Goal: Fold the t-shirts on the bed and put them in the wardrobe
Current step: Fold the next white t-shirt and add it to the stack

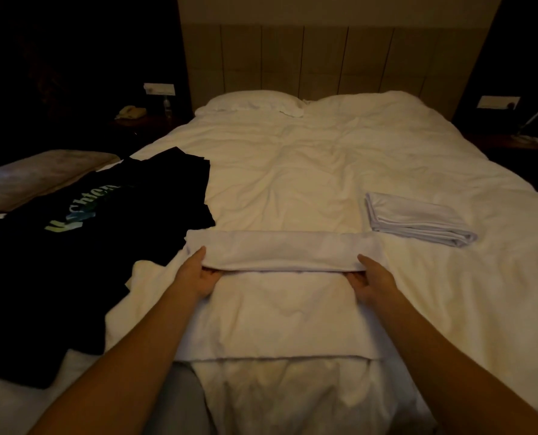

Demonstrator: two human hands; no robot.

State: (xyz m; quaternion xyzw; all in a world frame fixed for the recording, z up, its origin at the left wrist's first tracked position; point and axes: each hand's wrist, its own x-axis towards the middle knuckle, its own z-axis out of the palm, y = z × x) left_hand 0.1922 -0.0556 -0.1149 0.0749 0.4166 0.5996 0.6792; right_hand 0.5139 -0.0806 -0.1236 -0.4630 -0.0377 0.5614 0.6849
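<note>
Both hands' fingers [209, 271] under white t-shirt's [280, 252] fold.

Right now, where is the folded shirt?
In the head view, the folded shirt lies on the right of the bed, just beyond the right hand and apart from the white shirt being folded.

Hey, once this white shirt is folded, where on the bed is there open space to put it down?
Free: the wide duvet stretch between the pillow and the white t-shirt held by the left hand and right hand, and the patch just beyond the folded grey t-shirt. Crowded: the left side, covered by the black t-shirts.
</note>
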